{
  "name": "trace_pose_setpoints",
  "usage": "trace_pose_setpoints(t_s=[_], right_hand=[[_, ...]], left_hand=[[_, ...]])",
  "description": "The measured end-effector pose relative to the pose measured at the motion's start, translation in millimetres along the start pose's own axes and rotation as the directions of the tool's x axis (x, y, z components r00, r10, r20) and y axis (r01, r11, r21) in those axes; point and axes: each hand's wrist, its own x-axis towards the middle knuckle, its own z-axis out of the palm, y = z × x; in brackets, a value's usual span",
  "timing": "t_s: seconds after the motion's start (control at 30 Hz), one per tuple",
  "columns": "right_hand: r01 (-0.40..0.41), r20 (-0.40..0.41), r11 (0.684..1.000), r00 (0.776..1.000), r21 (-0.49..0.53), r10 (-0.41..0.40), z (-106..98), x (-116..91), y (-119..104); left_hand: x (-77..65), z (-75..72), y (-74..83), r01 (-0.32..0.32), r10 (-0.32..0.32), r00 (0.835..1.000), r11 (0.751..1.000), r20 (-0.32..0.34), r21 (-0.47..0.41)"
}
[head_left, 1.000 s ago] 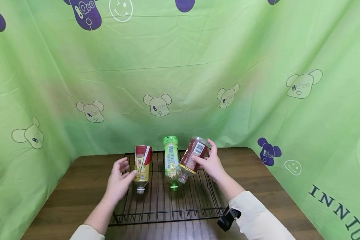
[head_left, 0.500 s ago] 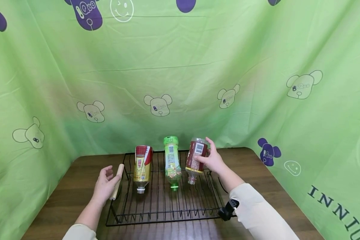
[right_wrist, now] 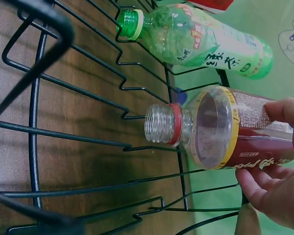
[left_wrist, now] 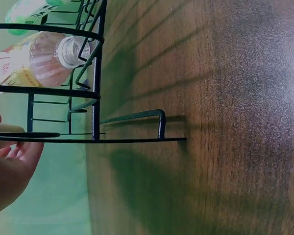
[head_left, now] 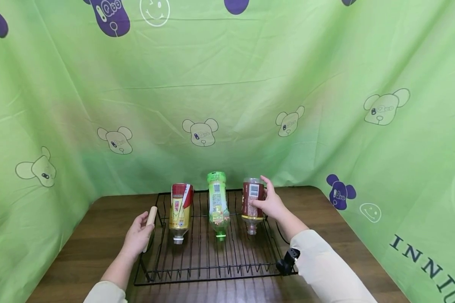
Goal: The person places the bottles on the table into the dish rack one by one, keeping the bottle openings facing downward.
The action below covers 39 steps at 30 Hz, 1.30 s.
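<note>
My right hand (head_left: pixel 271 205) holds a clear plastic bottle with a dark red label (head_left: pixel 252 201), neck down over the right part of a black wire dish rack (head_left: pixel 208 278). Its open, uncapped mouth points at the wires in the right wrist view. At the rack's left side my left hand (head_left: pixel 136 235) grips a pale wooden handle (head_left: pixel 152 216), thumb across the front. A green plastic bottle (head_left: pixel 217 202) stands upside down mid-rack, and a bottle with a red and yellow label (head_left: pixel 180 210) stands upside down to its left.
The rack sits on a dark wooden table (head_left: pixel 87 244). A green patterned cloth (head_left: pixel 227 84) hangs behind and at both sides. A black wire loop (head_left: pixel 282 233) juts from the rack's right side, below my right forearm.
The dark red bottle has swung from tilted to nearly upright, neck down, and shifted right. My left hand has left the red and yellow bottle and taken hold of the wooden handle.
</note>
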Motion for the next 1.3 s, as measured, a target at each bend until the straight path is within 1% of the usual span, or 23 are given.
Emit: trace_pose_setpoints(t_s=[0.13,0.33,0.63,0.83,0.97,1.3], right_hand=[[0.001,0.021,1.000,1.000,-0.019,0.000,-0.3,1.8,3.5],[0.009,0.059,1.000,0.998,-0.023,-0.008,2.0,6.3,10.2],[-0.001,0.095,0.999,0.995,-0.036,0.005,6.2,7.2,11.5],[-0.023,0.084,0.996,0.996,-0.090,0.030,7.9,6.3,10.9],[-0.029,0.072,0.994,0.997,-0.107,0.036,8.9,6.8,11.5],[-0.015,0.084,0.997,0.996,-0.082,0.022,10.0,5.7,12.0]], left_hand=[[1.7,-0.5,-1.9,0.003,-0.003,1.000,1.000,0.016,0.014],[3.2,0.1,-3.9,0.000,0.000,1.000,1.000,0.015,-0.012],[2.4,0.5,-4.0,-0.003,0.004,1.000,1.000,0.010,-0.013],[2.0,0.3,-3.4,-0.006,0.007,1.000,1.000,0.016,-0.014],[2.2,0.0,-3.6,-0.010,0.010,1.000,1.000,0.016,-0.009],[2.6,0.5,-4.9,-0.011,0.011,1.000,1.000,0.005,0.007]])
